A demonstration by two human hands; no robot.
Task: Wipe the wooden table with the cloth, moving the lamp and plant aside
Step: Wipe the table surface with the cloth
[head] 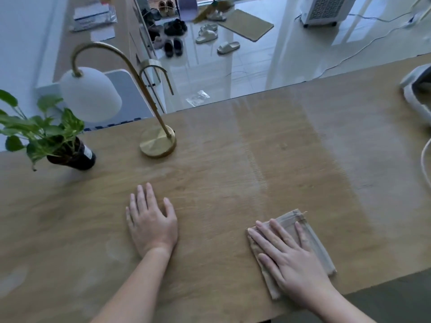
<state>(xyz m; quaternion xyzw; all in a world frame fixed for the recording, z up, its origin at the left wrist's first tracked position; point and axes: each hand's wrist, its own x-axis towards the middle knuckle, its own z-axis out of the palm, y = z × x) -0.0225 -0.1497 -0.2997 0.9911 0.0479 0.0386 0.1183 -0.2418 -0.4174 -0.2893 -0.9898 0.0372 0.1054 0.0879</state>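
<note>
From the head camera, a long light-brown wooden table (221,164) fills the lower part of the view. The right hand (289,259) lies flat on a folded beige cloth (320,251), with all 5 fingers straight and slightly spread, pressing the cloth onto the table rather than curling round it. The cloth sits near the table's near edge, right of centre, and its corners show beyond the fingertips and beside the wrist.

The left hand (151,224) rests palm down on bare wood, well apart from the cloth. Its fingers are straight and relaxed, and it holds nothing.

Beyond the cloth a broad darker band with fine streak marks runs across the wood toward the far edge.

At the far left stands a brass lamp with a white dome shade (89,94). Its curved stem rises from a round brass base (157,142) that sits on the table near the far edge, and the shade hangs out to the left of the base. Left of the base, a green leafy plant (44,134) grows from a dark glass jar (77,157) that also stands on the table; the shade hangs just above its leaves.

At the right edge are part of a white appliance (417,94) and a white cable (423,159). Past the table, the pale tiled floor holds several pairs of shoes (172,46), a tan mat (247,25) and a white wheeled unit (326,9).
</note>
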